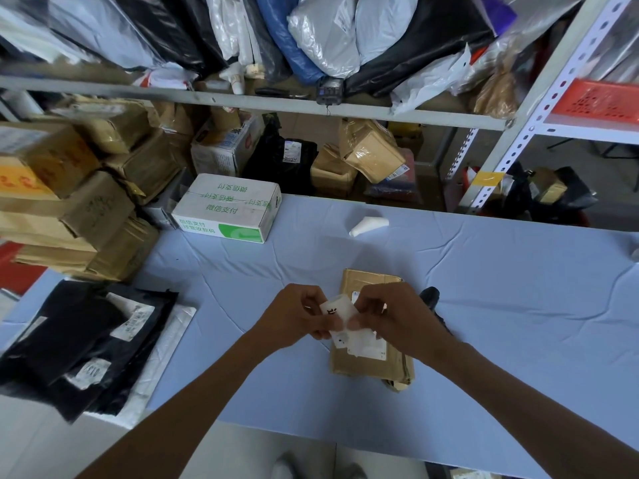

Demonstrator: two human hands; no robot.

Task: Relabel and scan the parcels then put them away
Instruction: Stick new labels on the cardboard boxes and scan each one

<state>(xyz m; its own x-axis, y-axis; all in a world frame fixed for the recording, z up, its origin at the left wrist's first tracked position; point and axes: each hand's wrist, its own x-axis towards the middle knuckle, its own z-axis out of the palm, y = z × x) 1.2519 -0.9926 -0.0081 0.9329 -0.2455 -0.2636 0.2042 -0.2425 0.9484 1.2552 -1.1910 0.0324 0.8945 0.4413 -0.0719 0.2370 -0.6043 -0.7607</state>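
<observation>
A flat brown cardboard parcel lies on the blue table, with a white shipping label on its near half. Just above it, my left hand and my right hand both pinch a small white label with black handwriting, one hand at each side. A black object, partly hidden behind my right hand, lies on the table beside the parcel; what it is cannot be told.
A white-and-green box stands at the table's far left. Black and white mailer bags lie at the left edge. A white paper scrap lies farther back. Brown cartons stack on the left; metal shelves hold more parcels.
</observation>
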